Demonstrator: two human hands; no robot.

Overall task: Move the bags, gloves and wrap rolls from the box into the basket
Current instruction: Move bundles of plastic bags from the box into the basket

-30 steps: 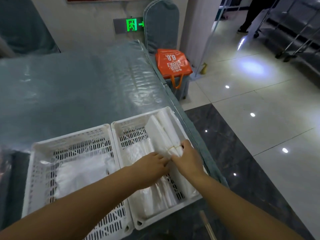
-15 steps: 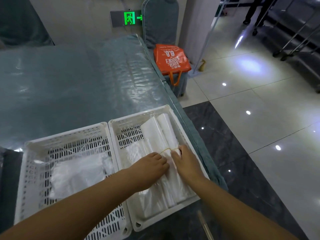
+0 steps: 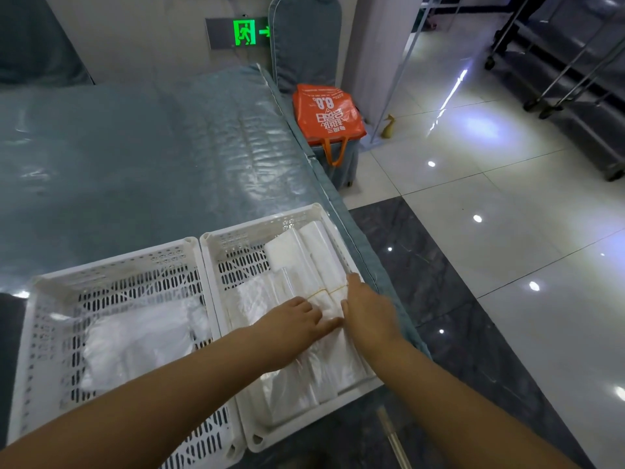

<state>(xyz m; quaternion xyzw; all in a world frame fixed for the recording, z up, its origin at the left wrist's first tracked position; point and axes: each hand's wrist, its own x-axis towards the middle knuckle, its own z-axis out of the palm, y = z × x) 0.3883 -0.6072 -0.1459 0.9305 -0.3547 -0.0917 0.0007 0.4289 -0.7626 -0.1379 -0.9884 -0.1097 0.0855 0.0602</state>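
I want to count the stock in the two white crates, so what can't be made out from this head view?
- Near part of the right crate: the left hand, the right hand and both forearms cover the banded bundle of bags there.
- Left crate: its near corner is hidden by the left forearm and cut off by the bottom edge.
- Clear plastic pile: too blurred to count or tell bags from gloves.

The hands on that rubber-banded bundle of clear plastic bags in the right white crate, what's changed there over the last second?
Little has changed. Both hands stay on the rubber-banded bundle of clear plastic bags in the right white perforated crate. The right hand has slid a little along the bundle's outer edge; the left hand presses beside it. The bundle has not lifted. The loose clear bags in the left white crate lie unmoved.
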